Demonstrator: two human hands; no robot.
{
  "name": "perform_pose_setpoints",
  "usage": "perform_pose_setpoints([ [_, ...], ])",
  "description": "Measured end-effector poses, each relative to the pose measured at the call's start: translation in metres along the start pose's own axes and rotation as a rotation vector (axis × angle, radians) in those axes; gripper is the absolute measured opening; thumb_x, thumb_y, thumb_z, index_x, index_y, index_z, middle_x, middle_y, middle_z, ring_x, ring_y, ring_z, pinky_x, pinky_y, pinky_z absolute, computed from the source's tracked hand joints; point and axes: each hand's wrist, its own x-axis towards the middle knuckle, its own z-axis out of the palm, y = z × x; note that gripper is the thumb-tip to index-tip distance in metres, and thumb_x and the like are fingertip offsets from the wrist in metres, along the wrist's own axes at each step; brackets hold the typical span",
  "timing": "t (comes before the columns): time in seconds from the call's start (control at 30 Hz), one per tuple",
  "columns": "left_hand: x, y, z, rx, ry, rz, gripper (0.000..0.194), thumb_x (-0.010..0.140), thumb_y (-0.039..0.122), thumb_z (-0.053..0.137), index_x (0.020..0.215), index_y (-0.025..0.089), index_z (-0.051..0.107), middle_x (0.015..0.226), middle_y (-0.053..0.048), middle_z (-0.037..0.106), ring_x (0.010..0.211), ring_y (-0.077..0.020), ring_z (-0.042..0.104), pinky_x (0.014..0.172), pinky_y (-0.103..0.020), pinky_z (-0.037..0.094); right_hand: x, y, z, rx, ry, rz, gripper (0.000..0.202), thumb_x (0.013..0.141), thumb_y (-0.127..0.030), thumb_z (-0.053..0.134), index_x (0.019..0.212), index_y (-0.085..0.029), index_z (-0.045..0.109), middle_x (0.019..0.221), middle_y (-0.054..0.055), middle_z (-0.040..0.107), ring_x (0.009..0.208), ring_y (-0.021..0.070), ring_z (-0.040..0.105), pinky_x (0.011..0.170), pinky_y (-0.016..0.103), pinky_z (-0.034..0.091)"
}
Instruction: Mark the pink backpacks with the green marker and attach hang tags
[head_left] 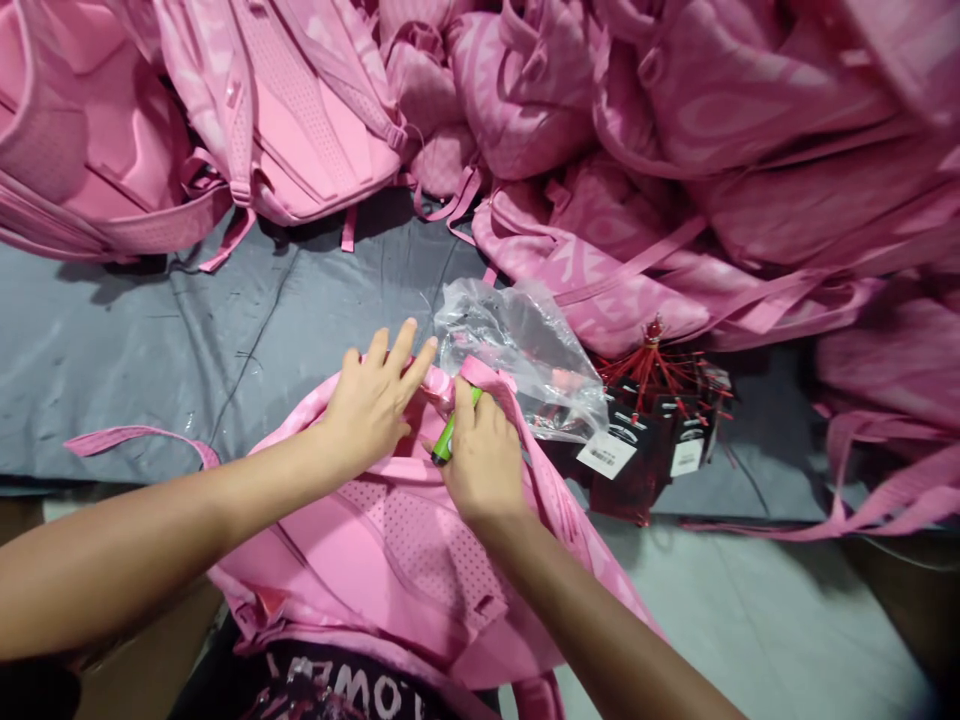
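A pink backpack [390, 560] lies at the table's front edge against my body, its dotted back panel facing up. My left hand [375, 395] rests at the top of the backpack with its fingers spread. Beside it, my right hand [484, 450] is closed around a green tool with a black tip [448, 438], close to the pink strap loop [480, 374]. Only part of the green tool shows between the fingers. Just beyond the hands is a crumpled clear plastic bag [510, 335].
Several pink backpacks [300, 120] are piled along the back and right of the grey-covered table [150, 350]. Black tags with red strings [637, 425] lie right of the plastic bag. A loose strap [885, 500] hangs near the right front edge. Pale floor [750, 610] shows below.
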Motion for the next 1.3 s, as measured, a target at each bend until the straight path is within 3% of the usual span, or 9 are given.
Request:
perform_pose_setpoints([
  [0.17,-0.003,-0.001,0.002,-0.012,0.015,-0.022,0.100,0.079,0.047,0.070,0.157,0.020,0.015,0.164,-0.016,0.010,0.141,-0.0377,0.028,0.097,-0.049,0.044,-0.005,0.007,0.002,0.093,0.015,0.012,0.066,0.080,-0.007,0.058,0.141,-0.011,0.034,0.107,0.016,0.059,0.098,0.0318,0.057,0.081,0.043,0.047],
  [0.37,0.008,0.003,0.007,0.030,0.009,0.196,0.119,0.069,0.058,0.078,0.157,0.029,0.003,0.164,-0.016,0.006,0.148,-0.0419,0.011,0.112,-0.068,0.017,0.000,0.005,0.009,0.146,0.045,0.016,0.061,0.082,-0.015,0.063,0.137,-0.009,0.040,0.109,0.019,0.061,0.098,0.0336,0.057,0.081,0.045,0.047],
  [0.5,0.008,0.003,0.008,-0.013,0.011,0.112,0.110,0.076,0.059,0.071,0.157,0.023,0.007,0.163,-0.017,0.010,0.147,-0.0398,0.018,0.113,-0.063,0.022,-0.002,0.017,0.011,0.210,0.129,-0.064,0.056,0.089,-0.023,0.057,0.140,-0.008,0.040,0.103,0.018,0.063,0.095,0.0329,0.059,0.078,0.044,0.046],
  [0.63,0.002,0.003,0.011,-0.035,0.040,0.006,0.107,0.076,0.062,0.069,0.157,0.018,0.014,0.163,-0.018,0.008,0.147,-0.0401,0.016,0.109,-0.060,0.029,-0.031,0.044,0.003,0.343,0.242,-0.205,0.053,0.095,-0.037,0.050,0.140,-0.010,0.043,0.105,0.017,0.064,0.095,0.0309,0.060,0.078,0.042,0.047],
  [0.77,0.002,0.004,0.013,-0.033,0.032,0.000,0.106,0.076,0.061,0.070,0.156,0.018,0.016,0.164,-0.017,0.006,0.146,-0.0384,0.019,0.097,-0.050,0.041,-0.060,0.058,-0.018,0.584,0.394,-0.153,0.033,0.092,-0.037,0.055,0.120,-0.020,0.058,0.098,0.009,0.065,0.084,0.0227,0.062,0.072,0.034,0.050],
  [0.87,0.004,0.005,0.012,-0.016,0.019,-0.004,0.104,0.076,0.060,0.070,0.156,0.017,0.017,0.164,-0.017,0.005,0.144,-0.0378,0.023,0.096,-0.049,0.041,-0.050,0.052,-0.031,0.844,0.231,-0.110,0.018,0.088,-0.029,0.064,0.105,-0.023,0.062,0.088,0.003,0.068,0.072,0.0160,0.064,0.064,0.026,0.050],
  [1.07,0.010,0.004,0.007,0.002,0.019,0.003,0.098,0.076,0.057,0.071,0.152,0.015,0.027,0.162,-0.017,0.015,0.124,-0.0344,0.042,0.087,-0.043,0.046,-0.001,0.049,-0.030,1.108,-0.323,-0.278,0.015,0.089,-0.029,0.065,0.100,-0.022,0.073,0.096,0.006,0.073,0.090,0.0191,0.068,0.081,0.032,0.055],
  [1.2,0.012,0.003,0.005,-0.010,0.010,-0.001,0.093,0.076,0.056,0.070,0.149,0.014,0.031,0.161,-0.017,0.019,0.113,-0.0325,0.046,0.082,-0.042,0.046,-0.003,0.053,-0.031,1.088,-0.383,-0.266,0.015,0.090,-0.027,0.063,0.101,-0.023,0.073,0.099,0.006,0.073,0.093,0.0179,0.068,0.083,0.031,0.056],
  [1.3,0.012,0.002,0.004,-0.028,-0.002,0.002,0.092,0.076,0.054,0.070,0.149,0.014,0.032,0.161,-0.018,0.019,0.114,-0.0328,0.045,0.082,-0.042,0.046,-0.014,0.048,-0.034,0.961,-0.311,-0.249,0.018,0.090,-0.024,0.061,0.105,-0.022,0.071,0.101,0.006,0.073,0.093,0.0183,0.068,0.083,0.033,0.056],
])
